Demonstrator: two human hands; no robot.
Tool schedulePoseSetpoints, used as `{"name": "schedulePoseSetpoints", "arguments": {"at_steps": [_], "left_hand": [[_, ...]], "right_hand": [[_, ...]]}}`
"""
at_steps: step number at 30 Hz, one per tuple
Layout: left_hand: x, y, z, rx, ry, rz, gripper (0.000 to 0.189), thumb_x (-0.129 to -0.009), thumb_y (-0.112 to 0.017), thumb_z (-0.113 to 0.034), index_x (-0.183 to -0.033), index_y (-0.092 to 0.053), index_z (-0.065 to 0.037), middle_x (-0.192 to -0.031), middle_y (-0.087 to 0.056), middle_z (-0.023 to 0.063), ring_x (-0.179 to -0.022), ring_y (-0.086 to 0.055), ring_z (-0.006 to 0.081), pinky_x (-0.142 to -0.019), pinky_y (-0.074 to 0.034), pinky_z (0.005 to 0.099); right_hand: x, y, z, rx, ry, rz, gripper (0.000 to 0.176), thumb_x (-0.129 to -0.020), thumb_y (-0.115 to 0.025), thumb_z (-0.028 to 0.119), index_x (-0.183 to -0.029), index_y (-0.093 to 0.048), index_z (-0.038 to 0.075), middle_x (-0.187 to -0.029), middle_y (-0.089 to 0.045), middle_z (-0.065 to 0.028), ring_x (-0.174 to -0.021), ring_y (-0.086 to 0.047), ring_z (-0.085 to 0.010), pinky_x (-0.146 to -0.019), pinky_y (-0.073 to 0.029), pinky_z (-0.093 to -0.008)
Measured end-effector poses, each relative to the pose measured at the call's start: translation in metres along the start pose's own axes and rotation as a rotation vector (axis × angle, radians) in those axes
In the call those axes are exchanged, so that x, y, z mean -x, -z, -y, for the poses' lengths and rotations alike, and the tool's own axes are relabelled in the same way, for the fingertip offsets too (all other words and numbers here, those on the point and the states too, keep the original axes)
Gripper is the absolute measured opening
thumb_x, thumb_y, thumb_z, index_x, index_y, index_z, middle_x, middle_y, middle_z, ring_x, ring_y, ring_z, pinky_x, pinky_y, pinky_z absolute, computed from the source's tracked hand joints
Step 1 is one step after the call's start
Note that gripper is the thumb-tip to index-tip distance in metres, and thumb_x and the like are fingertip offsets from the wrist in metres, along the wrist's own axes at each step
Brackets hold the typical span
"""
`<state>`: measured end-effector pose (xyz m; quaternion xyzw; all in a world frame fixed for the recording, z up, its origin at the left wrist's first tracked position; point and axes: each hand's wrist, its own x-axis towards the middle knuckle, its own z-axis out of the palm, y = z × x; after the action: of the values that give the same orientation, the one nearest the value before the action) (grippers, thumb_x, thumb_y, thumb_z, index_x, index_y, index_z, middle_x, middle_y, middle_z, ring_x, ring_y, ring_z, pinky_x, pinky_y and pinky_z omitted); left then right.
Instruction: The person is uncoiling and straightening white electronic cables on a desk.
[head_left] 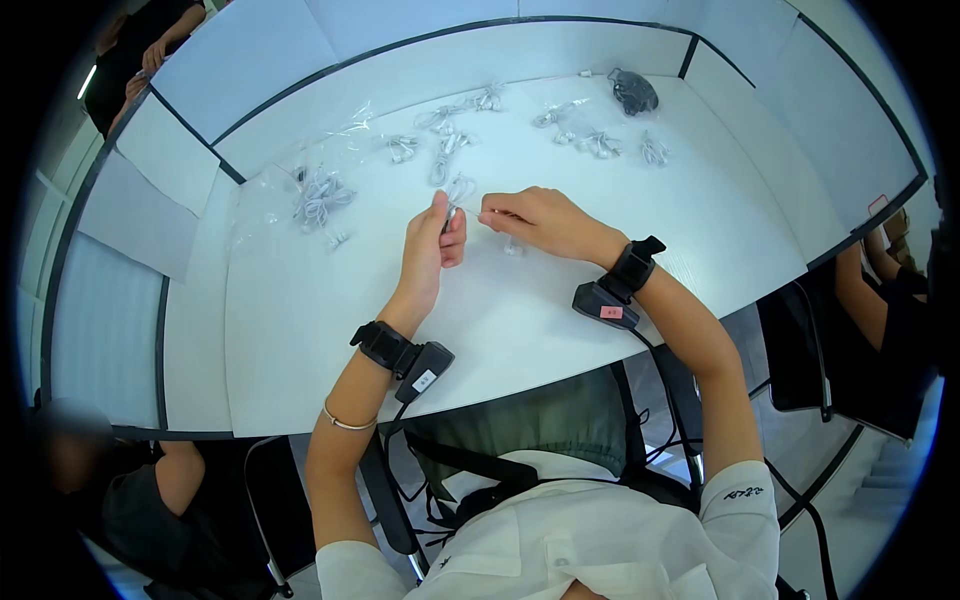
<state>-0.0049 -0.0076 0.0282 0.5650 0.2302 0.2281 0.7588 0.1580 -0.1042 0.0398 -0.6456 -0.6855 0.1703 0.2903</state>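
My left hand (432,240) and my right hand (535,220) meet over the middle of the white table (330,330). Both pinch a thin white earphone cable (464,200) stretched between their fingertips, with a loop of it rising just above the left thumb. A small white piece of the cable (513,247) hangs under my right hand. Each wrist carries a black strap with a small black device.
Several coiled white earphones (600,143) lie scattered at the back of the table. A clear plastic bag with a white bundle (318,198) lies at the left. A black pouch (634,92) sits far right. Other people sit at the left, right and far left.
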Motion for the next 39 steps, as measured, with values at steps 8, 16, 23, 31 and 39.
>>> {"name": "schedulePoseSetpoints", "arguments": {"at_steps": [8, 16, 23, 31, 39], "left_hand": [[-0.005, 0.011, -0.003, -0.027, -0.180, -0.229, 0.040, -0.096, -0.040, -0.038, -0.067, -0.038, -0.011, -0.056, -0.028, -0.0064, -0.045, -0.020, 0.0034, -0.041, -0.016, 0.0206], [-0.013, 0.028, -0.003, -0.042, -0.241, -0.458, 0.035, -0.094, -0.040, -0.035, -0.070, -0.043, -0.009, -0.056, -0.029, -0.0055, -0.045, -0.020, 0.0037, -0.042, -0.016, 0.0212], [-0.011, 0.024, -0.002, -0.066, -0.236, -0.363, 0.035, -0.095, -0.039, -0.033, -0.070, -0.044, -0.008, -0.056, -0.029, -0.0060, -0.046, -0.020, 0.0034, -0.042, -0.016, 0.0216], [-0.010, 0.024, 0.000, -0.044, -0.246, -0.348, 0.034, -0.095, -0.039, -0.032, -0.070, -0.044, -0.008, -0.055, -0.029, -0.0061, -0.045, -0.019, 0.0029, -0.042, -0.015, 0.0210], [-0.011, 0.028, 0.002, -0.004, -0.242, -0.332, 0.033, -0.095, -0.038, -0.031, -0.072, -0.045, -0.008, -0.055, -0.030, -0.0063, -0.045, -0.020, 0.0026, -0.041, -0.016, 0.0208]], "right_hand": [[-0.006, -0.004, -0.020, 0.075, 0.198, -0.412, 0.024, -0.088, -0.054, 0.021, -0.108, -0.057, 0.007, -0.106, -0.057, -0.0084, -0.102, -0.048, -0.0249, -0.089, -0.038, -0.0347], [-0.004, -0.004, -0.045, 0.010, 0.063, -0.300, 0.025, -0.084, -0.057, 0.019, -0.106, -0.060, 0.009, -0.110, -0.056, -0.0068, -0.108, -0.046, -0.0250, -0.096, -0.034, -0.0354], [-0.005, -0.014, -0.047, 0.105, 0.104, -0.183, 0.018, -0.077, -0.063, 0.020, -0.091, -0.062, 0.009, -0.101, -0.060, -0.0046, -0.102, -0.050, -0.0226, -0.091, -0.037, -0.0345], [-0.010, 0.002, -0.047, -0.798, -0.145, -0.267, 0.018, -0.087, -0.054, 0.025, -0.084, -0.056, 0.007, -0.090, -0.063, -0.0038, -0.087, -0.057, -0.0126, -0.085, -0.039, -0.0269], [-0.006, 0.019, -0.067, -0.861, -0.219, -0.569, 0.024, -0.088, -0.051, 0.026, -0.076, -0.054, 0.006, -0.075, -0.062, -0.0073, -0.067, -0.057, -0.0119, -0.069, -0.044, -0.0274]]}}
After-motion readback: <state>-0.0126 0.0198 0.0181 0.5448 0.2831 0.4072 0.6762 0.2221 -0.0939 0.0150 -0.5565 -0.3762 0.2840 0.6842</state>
